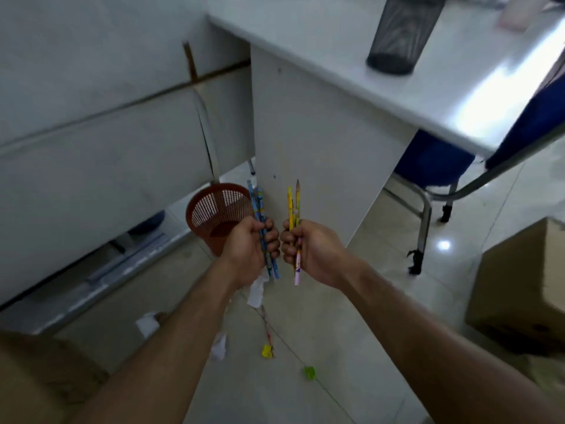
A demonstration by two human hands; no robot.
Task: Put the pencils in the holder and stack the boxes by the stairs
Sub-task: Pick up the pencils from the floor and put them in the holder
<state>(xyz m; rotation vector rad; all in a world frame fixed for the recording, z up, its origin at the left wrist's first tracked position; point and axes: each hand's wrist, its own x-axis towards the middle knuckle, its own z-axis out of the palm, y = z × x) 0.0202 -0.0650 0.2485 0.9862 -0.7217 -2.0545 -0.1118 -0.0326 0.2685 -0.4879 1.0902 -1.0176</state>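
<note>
My left hand (249, 249) grips a bunch of blue pencils (256, 200), held upright. Close beside it, my right hand (312, 249) grips yellow and pink pencils (294, 200), tips up. Both fists are at mid-frame, in front of the white desk's side panel. A black mesh pencil holder (400, 35) stands on the white desk (351, 71) at the upper right, well above and beyond my hands. One cardboard box (519, 289) sits on the floor at the right, another (36, 377) at the lower left.
A red-brown mesh basket (214, 215) lies tilted on the floor behind my left hand. Paper scraps (218, 347) and a loose pencil (267, 328) litter the tiles below. A blue chair (434, 166) with metal legs stands under the desk at right.
</note>
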